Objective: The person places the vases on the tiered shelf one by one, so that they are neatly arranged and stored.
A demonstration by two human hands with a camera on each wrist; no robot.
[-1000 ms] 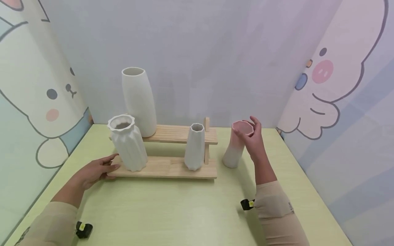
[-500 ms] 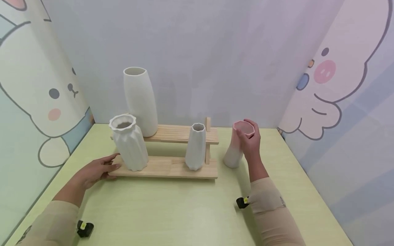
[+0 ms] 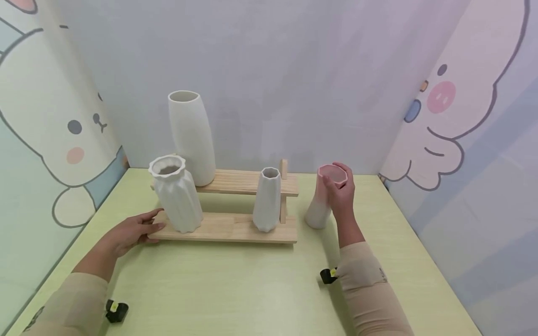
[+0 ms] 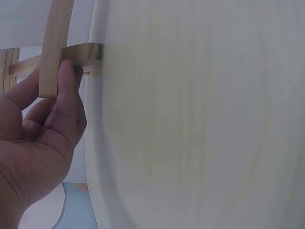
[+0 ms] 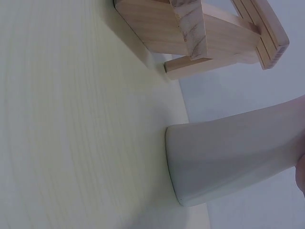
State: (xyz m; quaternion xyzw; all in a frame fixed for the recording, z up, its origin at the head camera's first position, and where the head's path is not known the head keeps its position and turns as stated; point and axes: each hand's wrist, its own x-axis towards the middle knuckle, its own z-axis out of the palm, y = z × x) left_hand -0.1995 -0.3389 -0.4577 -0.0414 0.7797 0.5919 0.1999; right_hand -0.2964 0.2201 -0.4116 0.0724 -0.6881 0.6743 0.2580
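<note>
My left hand (image 3: 131,233) pinches the left end of a two-tier wooden shelf's lower board (image 3: 227,227); the left wrist view shows thumb and fingers on either side of the board end (image 4: 50,81). At the upper rim of a pink-and-white vase (image 3: 318,212), my right hand (image 3: 342,193) curls its fingers and thumb round the neck. The vase stands upright on the table right of the shelf, its base (image 5: 205,164) down on the tabletop in the right wrist view. On the lower board stand a fluted white vase (image 3: 178,200) and a slim white vase (image 3: 266,200).
A tall white vase (image 3: 192,135) stands on the upper board (image 3: 239,181), at its left end. The pale green table (image 3: 235,284) is bounded by a grey back wall (image 3: 269,84) and printed side panels. Small black wrist devices (image 3: 116,311) hang at both sleeves.
My right hand has closed round the neck of the pink-and-white vase, its fingers earlier lifted off the rim. The forearm has shifted slightly left. My left hand keeps its hold on the shelf.
</note>
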